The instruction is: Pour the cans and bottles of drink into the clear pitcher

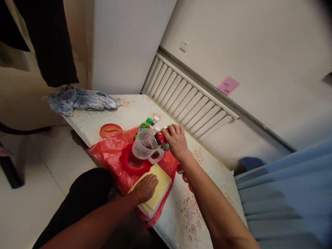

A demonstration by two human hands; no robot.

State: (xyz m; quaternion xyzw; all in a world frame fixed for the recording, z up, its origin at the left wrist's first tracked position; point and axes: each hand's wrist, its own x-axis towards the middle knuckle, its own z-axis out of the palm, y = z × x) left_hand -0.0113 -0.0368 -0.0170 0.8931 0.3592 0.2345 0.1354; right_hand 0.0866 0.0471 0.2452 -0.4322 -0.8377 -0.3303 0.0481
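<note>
My right hand (178, 141) grips a red and black drink can (160, 138), tilted with its end at the rim of a clear plastic jug (141, 152). Dark brown liquid with bubbles on top is in the jug, whose handle points toward my right arm. Under the jug is a red scalloped plate (126, 159). My left hand (147, 187) lies on a yellow notepad (162, 178), fingers loosely bent and holding nothing. Just behind the jug stand a green-capped bottle (146, 123) and white-capped bottles (155, 119), partly hidden.
A red plastic bag (103, 150) is spread under these things on the floral tablecloth (181, 211). An orange lid (111, 130) and a crumpled blue-white cloth (85, 100) lie farther left. Red round objects (185, 177) sit beside my right forearm. A radiator (186, 93) lines the wall.
</note>
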